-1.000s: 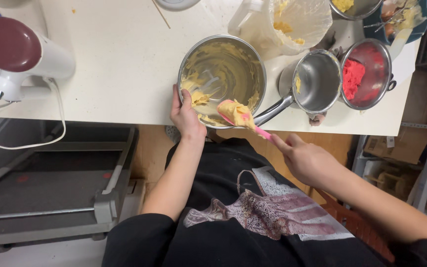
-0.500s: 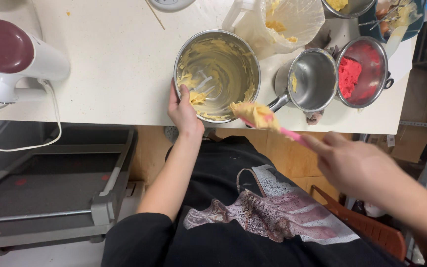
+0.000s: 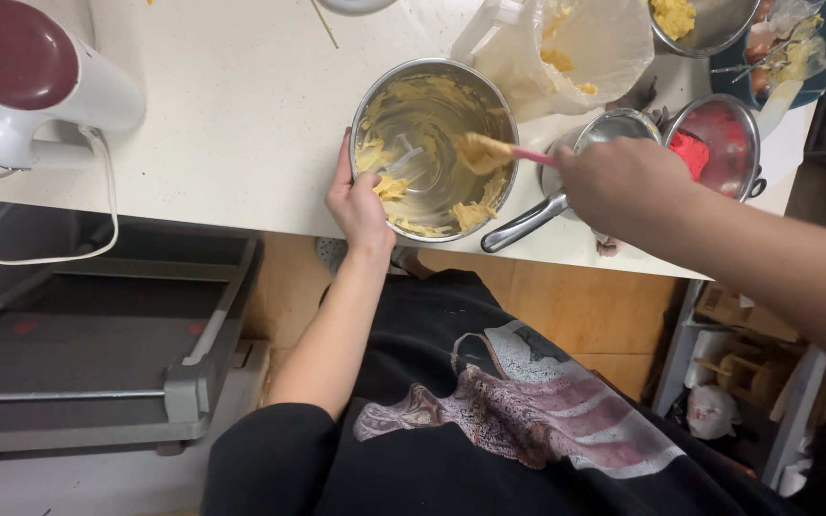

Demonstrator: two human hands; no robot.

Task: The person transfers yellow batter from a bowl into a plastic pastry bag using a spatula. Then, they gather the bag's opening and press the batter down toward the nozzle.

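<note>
Spatula (image 3: 489, 151) now in bowl (image 3: 432, 86), R hand (image 3: 623, 182) beside.

Bare counter (image 3: 241, 124) lies open between the mixer (image 3: 35, 81) at the left edge and the bowl (image 3: 432, 143). Right of the bowl, a saucepan (image 3: 604, 143), red-filled pot (image 3: 719, 143) and plastic bag (image 3: 566, 48) crowd the far corner.

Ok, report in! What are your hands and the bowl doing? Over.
Left hand gripping bowl rim. Right hand holding pink spatula inside bowl, in yellow dough. Saucepan close beside, not blocking.
</note>
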